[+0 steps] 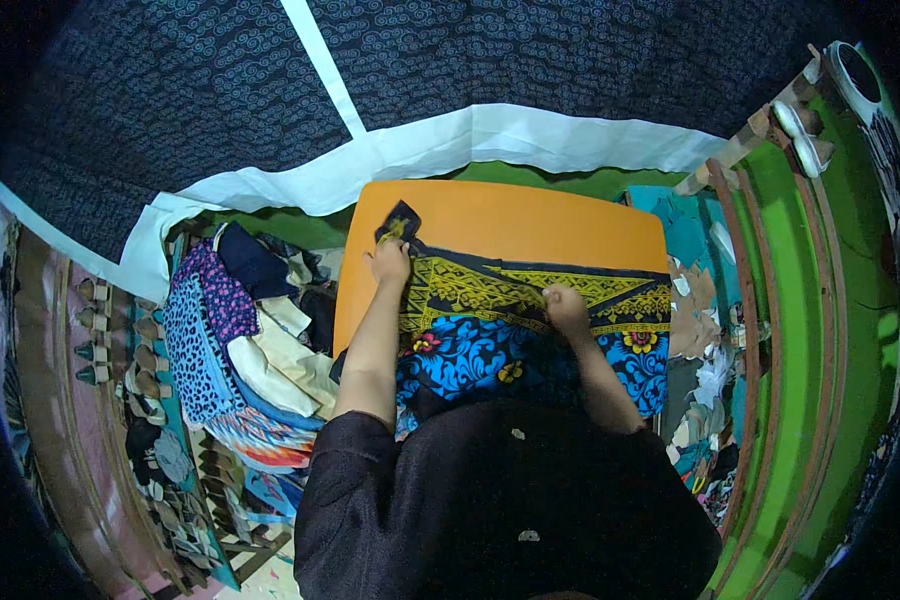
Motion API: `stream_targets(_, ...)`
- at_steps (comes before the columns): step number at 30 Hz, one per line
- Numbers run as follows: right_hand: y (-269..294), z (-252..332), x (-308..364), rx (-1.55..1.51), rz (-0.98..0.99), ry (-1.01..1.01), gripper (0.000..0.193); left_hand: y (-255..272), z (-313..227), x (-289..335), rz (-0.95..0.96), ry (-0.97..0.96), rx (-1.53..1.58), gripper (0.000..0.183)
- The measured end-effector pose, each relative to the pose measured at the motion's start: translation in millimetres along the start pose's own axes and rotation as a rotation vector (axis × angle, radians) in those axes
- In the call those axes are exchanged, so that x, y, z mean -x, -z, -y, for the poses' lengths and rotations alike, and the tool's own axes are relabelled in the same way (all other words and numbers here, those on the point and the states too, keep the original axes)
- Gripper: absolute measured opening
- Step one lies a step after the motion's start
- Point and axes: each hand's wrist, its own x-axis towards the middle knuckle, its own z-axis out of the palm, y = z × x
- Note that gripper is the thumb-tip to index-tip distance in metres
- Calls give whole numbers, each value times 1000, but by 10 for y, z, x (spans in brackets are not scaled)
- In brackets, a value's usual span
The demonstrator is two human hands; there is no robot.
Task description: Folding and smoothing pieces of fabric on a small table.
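A batik-like patterned cloth [470, 285] lies across the orange tabletop [530, 215]. It is black with yellow geometric bands on its far part, and blue leaf swirls with red and yellow flowers nearer me. At its far left corner my left hand [390, 262] grips the edge, and a dark flap with some yellow on it sticks out beyond the fingers. My right hand [568, 308] is closed in a pinch on the yellow-patterned band, right of the cloth's middle. The near part of the cloth drops out of sight behind my dark shirt.
Left of the table is a heap of mixed fabrics [210, 340]. Wooden racks [95, 320] with shoe-shaped pieces run along the left. On the right, scraps [705, 330] lie beside a green wall [790, 380] with wooden rails. A dark patterned curtain [530, 70] with white trim hangs behind.
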Motion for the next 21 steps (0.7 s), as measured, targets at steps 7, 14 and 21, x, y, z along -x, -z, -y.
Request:
stream_targets(7, 6, 19, -128, 133, -377, 165, 28, 601, 65, 354, -278, -234, 571, 18)
stream_targets(14, -3, 1532, -39, -197, 118, 755, 58, 1492, -11, 1147, 71, -442, 716, 12)
stream_targets(21, -448, 1709, 133, -230, 347, 810, 23, 1487, 106, 1426, 168, -208, 1148, 31)
